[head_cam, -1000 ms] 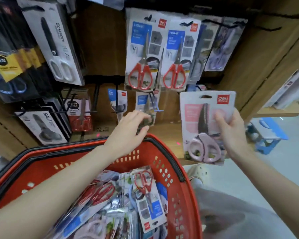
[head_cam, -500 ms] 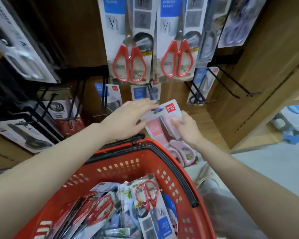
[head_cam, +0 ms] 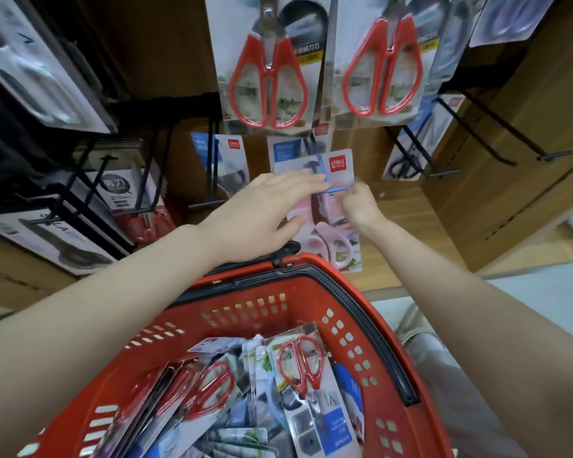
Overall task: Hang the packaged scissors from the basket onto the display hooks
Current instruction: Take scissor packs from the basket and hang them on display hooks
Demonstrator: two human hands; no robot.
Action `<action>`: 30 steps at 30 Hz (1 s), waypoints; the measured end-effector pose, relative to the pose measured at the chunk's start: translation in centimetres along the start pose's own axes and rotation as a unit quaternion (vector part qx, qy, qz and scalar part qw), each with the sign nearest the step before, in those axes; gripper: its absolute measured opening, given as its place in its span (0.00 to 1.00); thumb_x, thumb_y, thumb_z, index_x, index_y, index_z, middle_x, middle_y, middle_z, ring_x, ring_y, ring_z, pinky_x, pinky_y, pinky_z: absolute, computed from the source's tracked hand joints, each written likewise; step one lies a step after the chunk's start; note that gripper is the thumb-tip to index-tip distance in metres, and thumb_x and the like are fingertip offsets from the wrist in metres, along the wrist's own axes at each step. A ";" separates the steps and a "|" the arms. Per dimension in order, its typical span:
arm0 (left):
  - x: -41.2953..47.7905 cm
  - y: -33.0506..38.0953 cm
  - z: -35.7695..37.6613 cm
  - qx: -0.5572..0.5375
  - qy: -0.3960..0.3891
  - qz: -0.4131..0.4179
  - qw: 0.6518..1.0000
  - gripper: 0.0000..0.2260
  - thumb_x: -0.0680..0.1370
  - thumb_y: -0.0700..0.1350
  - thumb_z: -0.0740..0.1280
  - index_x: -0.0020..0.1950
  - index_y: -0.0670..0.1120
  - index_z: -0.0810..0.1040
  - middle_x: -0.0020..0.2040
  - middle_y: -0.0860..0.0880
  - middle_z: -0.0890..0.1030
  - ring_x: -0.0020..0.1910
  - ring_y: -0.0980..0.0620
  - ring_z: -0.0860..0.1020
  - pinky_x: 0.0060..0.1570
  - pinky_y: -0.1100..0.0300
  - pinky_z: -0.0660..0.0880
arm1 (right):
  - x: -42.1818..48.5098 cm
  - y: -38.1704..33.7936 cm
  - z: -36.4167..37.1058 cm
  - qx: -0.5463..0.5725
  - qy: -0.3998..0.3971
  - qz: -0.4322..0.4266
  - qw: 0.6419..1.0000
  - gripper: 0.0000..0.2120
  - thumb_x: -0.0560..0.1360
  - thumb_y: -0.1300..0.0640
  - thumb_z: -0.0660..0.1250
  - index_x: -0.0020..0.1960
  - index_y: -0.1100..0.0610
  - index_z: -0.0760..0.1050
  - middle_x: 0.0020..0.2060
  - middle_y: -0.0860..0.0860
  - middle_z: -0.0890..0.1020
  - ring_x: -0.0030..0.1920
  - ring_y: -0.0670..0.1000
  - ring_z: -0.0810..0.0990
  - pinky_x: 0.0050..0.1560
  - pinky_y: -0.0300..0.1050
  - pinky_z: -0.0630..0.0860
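Lifted pink scissors pack (head_cam: 332, 241) up to blue hook (head_cam: 328, 184) tip — just above red basket (head_cam: 315, 285) rim. Pinching pack's right edge with right grip (head_cam: 361, 206); left grip (head_cam: 265, 209) flat, fingers straight across pack top.

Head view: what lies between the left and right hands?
In the head view, the pink scissors pack, a blue hook tip over its upper part; left hand touches it, right hand grips its edge.

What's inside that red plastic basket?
A heap of carded scissor packs, several red-handled, fills the red plastic basket. The packs underneath and the basket's floor are covered.
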State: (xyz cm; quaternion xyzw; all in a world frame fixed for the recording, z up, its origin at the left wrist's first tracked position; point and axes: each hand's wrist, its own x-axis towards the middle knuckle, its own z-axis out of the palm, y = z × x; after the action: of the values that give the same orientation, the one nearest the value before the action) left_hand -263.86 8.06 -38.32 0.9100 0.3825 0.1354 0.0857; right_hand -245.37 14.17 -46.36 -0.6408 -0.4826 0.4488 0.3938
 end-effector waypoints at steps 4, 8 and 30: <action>-1.5 0.6 -0.5 0.040 0.019 0.004 0.999 0.22 0.79 0.42 0.62 0.73 0.47 0.66 0.72 0.49 0.69 0.73 0.52 0.62 0.70 0.54 0.57 | 0.0 -0.1 -0.2 -0.040 -0.017 0.012 0.999 0.08 0.79 0.57 0.62 0.52 0.61 0.76 0.53 0.62 0.81 0.55 0.61 0.79 0.59 0.57 0.75; -5.5 1.9 -0.7 0.102 0.051 0.013 0.993 0.16 0.77 0.45 0.59 0.63 0.45 0.74 0.59 0.47 0.76 0.61 0.50 0.70 0.61 0.56 0.62 | -1.8 -0.8 -1.5 -0.131 0.004 -0.005 0.991 0.17 0.81 0.55 0.59 0.64 0.65 0.67 0.57 0.58 0.76 0.60 0.57 0.74 0.54 0.42 0.67; -31.3 9.7 11.5 -0.257 -0.204 -0.347 0.879 0.27 0.80 0.53 0.61 0.76 0.54 0.55 0.76 0.53 0.58 0.71 0.55 0.62 0.69 0.60 0.62 | -29.1 7.8 8.8 -0.336 -0.430 -0.056 0.836 0.16 0.79 0.46 0.60 0.57 0.57 0.73 0.49 0.48 0.75 0.50 0.47 0.74 0.49 0.37 0.70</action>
State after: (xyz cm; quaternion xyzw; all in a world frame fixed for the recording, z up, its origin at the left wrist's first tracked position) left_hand -274.76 -21.82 -52.38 0.6721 0.5999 0.0022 0.4340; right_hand -255.56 -15.25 -50.51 -0.4482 -0.7593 0.4668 -0.0685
